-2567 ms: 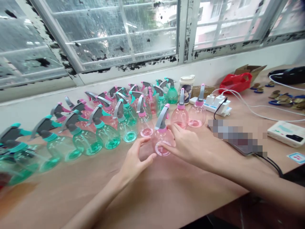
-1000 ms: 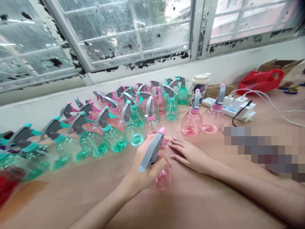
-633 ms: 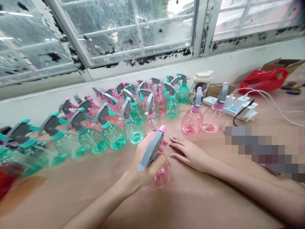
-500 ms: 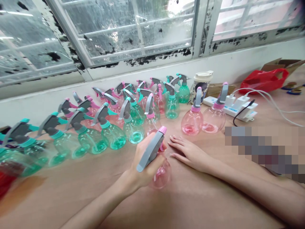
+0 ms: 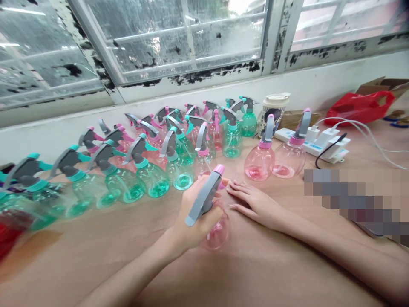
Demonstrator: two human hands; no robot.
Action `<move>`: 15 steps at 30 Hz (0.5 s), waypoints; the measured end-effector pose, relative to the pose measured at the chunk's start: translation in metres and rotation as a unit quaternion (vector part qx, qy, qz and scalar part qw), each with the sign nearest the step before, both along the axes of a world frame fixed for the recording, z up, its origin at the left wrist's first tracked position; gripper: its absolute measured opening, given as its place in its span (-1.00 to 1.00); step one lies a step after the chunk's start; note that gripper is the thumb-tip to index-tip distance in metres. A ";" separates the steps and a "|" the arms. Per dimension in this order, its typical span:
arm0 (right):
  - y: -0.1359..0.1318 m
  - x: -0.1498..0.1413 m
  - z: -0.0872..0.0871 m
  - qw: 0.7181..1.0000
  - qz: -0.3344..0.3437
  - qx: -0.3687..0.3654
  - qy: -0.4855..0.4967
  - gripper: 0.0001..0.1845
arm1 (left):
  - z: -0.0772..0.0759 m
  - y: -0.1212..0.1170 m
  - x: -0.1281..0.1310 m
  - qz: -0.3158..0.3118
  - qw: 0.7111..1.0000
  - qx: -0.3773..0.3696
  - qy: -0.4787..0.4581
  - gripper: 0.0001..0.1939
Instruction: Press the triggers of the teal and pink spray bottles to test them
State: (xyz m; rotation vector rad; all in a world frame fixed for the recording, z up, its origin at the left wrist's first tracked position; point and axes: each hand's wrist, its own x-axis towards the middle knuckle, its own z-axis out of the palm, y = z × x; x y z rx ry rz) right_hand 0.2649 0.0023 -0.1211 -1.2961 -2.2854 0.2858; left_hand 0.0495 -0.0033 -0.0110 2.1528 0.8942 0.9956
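Note:
A pink spray bottle (image 5: 218, 232) with a grey trigger head stands on the brown table in front of me. My left hand (image 5: 191, 221) is wrapped round its neck, below the spray head, with one finger reaching toward the pink trigger; the palm hides part of the neck. My right hand (image 5: 252, 202) lies flat on the table just right of the bottle, fingers stretched out and holding nothing. Beyond it stand two more pink bottles, a nearer one (image 5: 259, 164) and a paler one (image 5: 290, 160).
Rows of green spray bottles (image 5: 153, 181) and pink ones fill the table's left and back, by the window wall. A lidded paper cup (image 5: 275, 111), a white power strip (image 5: 315, 145) with cables, and a red plastic bag (image 5: 359, 108) stand at the right. A pixelated patch covers something at far right.
Earlier both hands were around the pink bottle farther back. It has come nearer, my left hand has taken its neck, and my right hand has let go and lies flat. Lately almost nothing moves.

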 end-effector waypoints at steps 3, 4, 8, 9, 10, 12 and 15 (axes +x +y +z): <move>0.001 0.001 0.001 1.000 0.005 -0.010 -0.012 -0.43 | -0.001 0.000 0.000 0.000 1.000 0.003 -0.006 -0.56; 0.001 0.002 0.001 1.000 0.007 -0.013 -0.016 -0.42 | -0.001 0.000 0.000 0.003 1.000 -0.003 -0.003 -0.57; 0.001 0.003 0.002 1.000 0.011 -0.016 -0.020 -0.42 | -0.001 0.000 0.000 0.013 0.999 -0.034 0.020 -0.59; 0.001 0.003 0.002 1.000 0.011 -0.016 -0.019 -0.43 | -0.001 0.000 0.000 0.012 0.999 -0.036 0.021 -0.60; 0.001 0.003 0.002 1.000 0.011 -0.015 -0.017 -0.43 | -0.001 0.000 0.000 0.011 0.999 -0.033 0.021 -0.61; 0.001 0.003 0.002 1.000 0.012 -0.014 -0.014 -0.43 | -0.002 0.000 0.000 0.010 1.000 -0.018 0.016 -0.63; 0.002 0.003 0.001 1.000 0.016 -0.013 -0.012 -0.42 | -0.002 0.000 0.000 0.007 1.000 -0.005 0.007 -0.64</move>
